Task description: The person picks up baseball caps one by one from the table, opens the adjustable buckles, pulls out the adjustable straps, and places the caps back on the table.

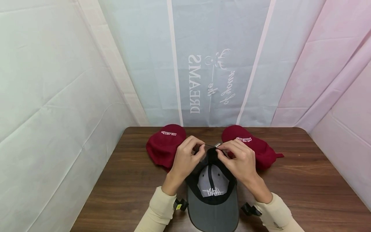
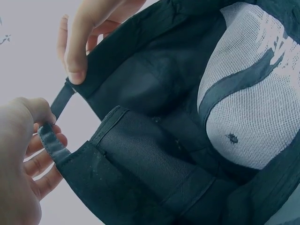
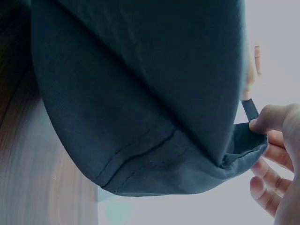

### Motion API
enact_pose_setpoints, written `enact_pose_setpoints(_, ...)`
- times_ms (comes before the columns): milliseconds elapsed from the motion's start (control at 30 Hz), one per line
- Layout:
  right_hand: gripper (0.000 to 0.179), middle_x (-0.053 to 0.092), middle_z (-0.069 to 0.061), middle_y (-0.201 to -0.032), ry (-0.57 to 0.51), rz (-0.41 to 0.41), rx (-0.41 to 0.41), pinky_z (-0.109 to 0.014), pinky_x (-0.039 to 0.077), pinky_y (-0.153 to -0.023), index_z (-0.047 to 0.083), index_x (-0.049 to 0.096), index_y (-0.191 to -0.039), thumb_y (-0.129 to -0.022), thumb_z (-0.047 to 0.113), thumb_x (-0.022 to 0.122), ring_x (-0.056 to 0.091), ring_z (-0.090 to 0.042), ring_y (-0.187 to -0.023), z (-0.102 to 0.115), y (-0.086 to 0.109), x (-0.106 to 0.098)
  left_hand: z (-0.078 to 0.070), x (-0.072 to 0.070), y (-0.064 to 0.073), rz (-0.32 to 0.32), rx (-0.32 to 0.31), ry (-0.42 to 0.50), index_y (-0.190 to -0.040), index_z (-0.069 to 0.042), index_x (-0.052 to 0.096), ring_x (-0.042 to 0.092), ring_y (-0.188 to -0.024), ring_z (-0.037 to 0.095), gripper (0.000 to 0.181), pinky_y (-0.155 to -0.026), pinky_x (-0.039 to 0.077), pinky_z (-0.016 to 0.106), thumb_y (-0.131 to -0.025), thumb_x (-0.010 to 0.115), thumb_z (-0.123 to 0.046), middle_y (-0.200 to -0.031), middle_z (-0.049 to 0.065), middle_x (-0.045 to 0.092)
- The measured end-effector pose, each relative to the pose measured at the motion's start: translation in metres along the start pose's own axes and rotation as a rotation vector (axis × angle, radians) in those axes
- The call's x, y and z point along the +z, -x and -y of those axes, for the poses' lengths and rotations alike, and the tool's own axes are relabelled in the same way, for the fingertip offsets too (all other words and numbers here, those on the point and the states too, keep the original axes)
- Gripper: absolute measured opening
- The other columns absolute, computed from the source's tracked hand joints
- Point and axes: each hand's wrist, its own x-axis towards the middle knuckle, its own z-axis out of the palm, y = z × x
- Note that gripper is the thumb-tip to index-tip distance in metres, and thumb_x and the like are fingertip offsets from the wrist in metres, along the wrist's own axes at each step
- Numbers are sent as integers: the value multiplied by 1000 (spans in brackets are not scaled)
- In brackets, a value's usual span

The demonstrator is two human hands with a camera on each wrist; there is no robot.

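A dark grey cap (image 1: pixel 213 214) is tipped with its inside showing and its brim toward me; white mesh backs its front panel, with lettering on it. My left hand (image 1: pixel 185 156) pinches the thin back strap (image 2: pixel 52 141) between thumb and fingers. At the other end of the strap, my right hand (image 1: pixel 239 159) pinches the cap's back edge, right at a small silvery buckle (image 1: pixel 217 145). In the left wrist view the strap is bent where the left thumb holds it. The right wrist view is mostly filled by the cap's dark outside (image 3: pixel 140 117).
Two dark red caps with white lettering lie farther back on the brown wooden table (image 1: pixel 121 180): one red cap (image 1: pixel 162 148) behind my left hand, another red cap (image 1: pixel 262 153) behind my right. A light fabric backdrop (image 1: pixel 139 64) hangs at the table's far edge.
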Motion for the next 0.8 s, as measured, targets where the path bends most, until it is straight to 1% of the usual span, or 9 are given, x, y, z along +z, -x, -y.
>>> enact_pose_setpoints(100,7,79,-3,-87,1,3,5,-27,45,-67,11,82,-90,-89,18,79,61,-19,-66,0,0,-1,0,-1,-1,0,-6,4,-99,-9,73,61,-75,12,7,-66,57,21,-95,73,-2,-90,4,67)
enact_pose_setpoints(233,12,79,-3,-87,3,5,11,-26,44,-68,12,82,-90,-92,22,77,60,-18,-65,0,0,-1,0,-2,0,0,-10,10,-98,-8,73,62,-74,13,8,-65,57,22,-95,72,-1,-90,4,67)
enact_pose_setpoints(367,13,79,-3,-87,11,8,17,-28,48,-72,12,82,-91,-93,23,76,60,-15,-65,-1,1,-2,3,-3,1,-4,-16,20,-99,-8,72,61,-74,13,8,-65,57,21,-95,72,-1,-90,4,67)
enact_pose_setpoints(433,11,80,-2,-87,11,6,20,-27,49,-74,12,83,-91,-92,22,77,61,-15,-66,-1,1,-3,4,-4,1,-8,-19,32,-99,-8,72,61,-74,13,8,-64,57,23,-96,71,-1,-90,4,67)
enact_pose_setpoints(467,10,80,-3,-87,10,3,21,-25,49,-75,12,83,-91,-92,21,77,62,-15,-66,-1,1,-4,6,-5,1,-14,-23,37,-99,-7,72,61,-74,13,7,-63,58,25,-96,71,-1,-90,4,67)
enact_pose_setpoints(533,9,80,-3,-88,7,-5,26,-21,51,-82,11,83,-90,-90,19,78,65,-17,-68,-3,1,-5,7,-6,1,-27,-33,47,-99,-7,72,62,-74,14,6,-62,59,28,-97,71,-1,-91,5,67)
enact_pose_setpoints(667,9,80,-5,-89,0,-20,41,-12,48,-93,10,83,-90,-90,17,79,68,-20,-72,-6,2,-7,10,-9,2,-44,-63,56,-101,-7,73,63,-75,16,7,-60,60,34,-96,72,-2,-93,6,68)
enact_pose_setpoints(700,8,81,-5,-89,0,-21,46,-12,47,-98,9,83,-90,-89,17,79,69,-20,-73,-6,2,-7,10,-9,2,-44,-69,57,-102,-8,73,63,-76,16,8,-60,60,35,-96,73,-2,-93,6,68)
enact_pose_setpoints(800,6,81,-6,-90,-5,-26,62,-9,46,-96,9,83,-91,-86,12,82,68,-20,-72,-7,3,-8,11,-10,3,-30,-87,61,-103,-8,73,62,-75,16,8,-60,59,36,-97,73,-3,-92,6,68)
